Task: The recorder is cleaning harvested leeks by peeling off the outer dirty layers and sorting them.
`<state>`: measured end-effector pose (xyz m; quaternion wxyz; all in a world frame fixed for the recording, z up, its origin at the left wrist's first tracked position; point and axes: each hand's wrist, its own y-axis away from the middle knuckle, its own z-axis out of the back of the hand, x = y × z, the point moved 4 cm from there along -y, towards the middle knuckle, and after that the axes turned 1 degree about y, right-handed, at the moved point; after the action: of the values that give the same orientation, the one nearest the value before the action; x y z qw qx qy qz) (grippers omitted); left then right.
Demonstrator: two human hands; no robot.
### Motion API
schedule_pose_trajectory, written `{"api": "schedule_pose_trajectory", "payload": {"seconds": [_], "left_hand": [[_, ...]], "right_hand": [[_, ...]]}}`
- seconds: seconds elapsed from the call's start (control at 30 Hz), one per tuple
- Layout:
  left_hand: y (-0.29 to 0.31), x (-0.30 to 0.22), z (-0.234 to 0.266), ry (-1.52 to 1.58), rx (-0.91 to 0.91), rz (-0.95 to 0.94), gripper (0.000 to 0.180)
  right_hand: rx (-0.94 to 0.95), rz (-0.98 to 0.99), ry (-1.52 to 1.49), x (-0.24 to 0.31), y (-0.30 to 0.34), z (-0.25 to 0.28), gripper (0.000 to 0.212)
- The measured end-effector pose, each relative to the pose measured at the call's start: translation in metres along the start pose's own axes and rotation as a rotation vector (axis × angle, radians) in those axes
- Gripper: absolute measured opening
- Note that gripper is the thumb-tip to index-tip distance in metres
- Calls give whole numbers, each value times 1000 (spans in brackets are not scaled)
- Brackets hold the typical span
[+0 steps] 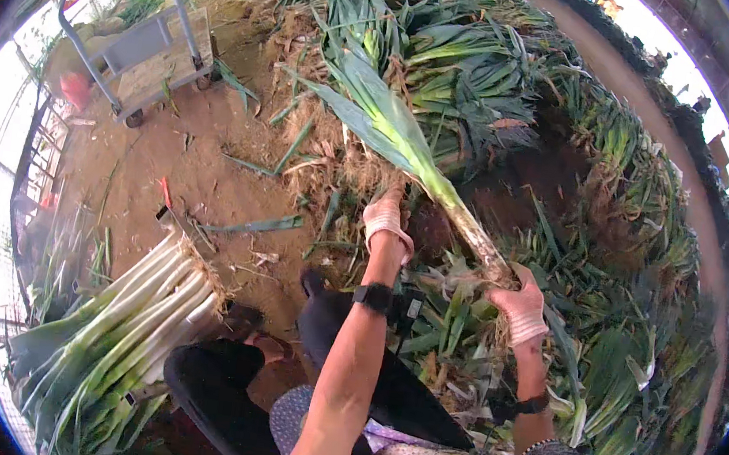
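Note:
My right hand, in a pale pinkish glove, is closed around the soil-stained root end of a long leek. The leek slants away to the upper left, its pale shank nearest me and its green leaves spread over the heap. Just below the shank is my left hand, gloved too, reaching away from me. Its fingers look drawn together, and what they grip, if anything, is hidden. On the ground at the left lies a bunch of cleaned white leeks.
A large heap of leeks rises ahead, with tangled roots on its near side. Trimmed leaves cover the ground between my legs and to the right. A flatbed trolley stands at the far left. A pale path curves along the right.

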<state>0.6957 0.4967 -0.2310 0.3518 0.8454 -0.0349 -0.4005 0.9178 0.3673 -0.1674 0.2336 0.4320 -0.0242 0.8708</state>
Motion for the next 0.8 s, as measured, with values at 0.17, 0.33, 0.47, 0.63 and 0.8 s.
{"api": "schedule_pose_trajectory", "payload": {"seconds": [0.17, 0.33, 0.47, 0.63, 0.8], "left_hand": [[1, 10, -15, -10, 69, 69, 35], [-17, 4, -6, -136, 22, -160, 40], [-14, -3, -4, -278, -39, -134, 39], [51, -6, -31, -822, 266, -708, 34], [120, 65, -78, -1664, 863, -782, 35]], "right_hand": [[-172, 281, 69, 4, 20, 10, 57], [-321, 584, 405, 24, 43, 2, 48], [-279, 552, 442, 15, 50, -5, 47], [-222, 279, 252, -20, 36, -27, 49], [270, -136, -764, -131, 4, -104, 36]]}}
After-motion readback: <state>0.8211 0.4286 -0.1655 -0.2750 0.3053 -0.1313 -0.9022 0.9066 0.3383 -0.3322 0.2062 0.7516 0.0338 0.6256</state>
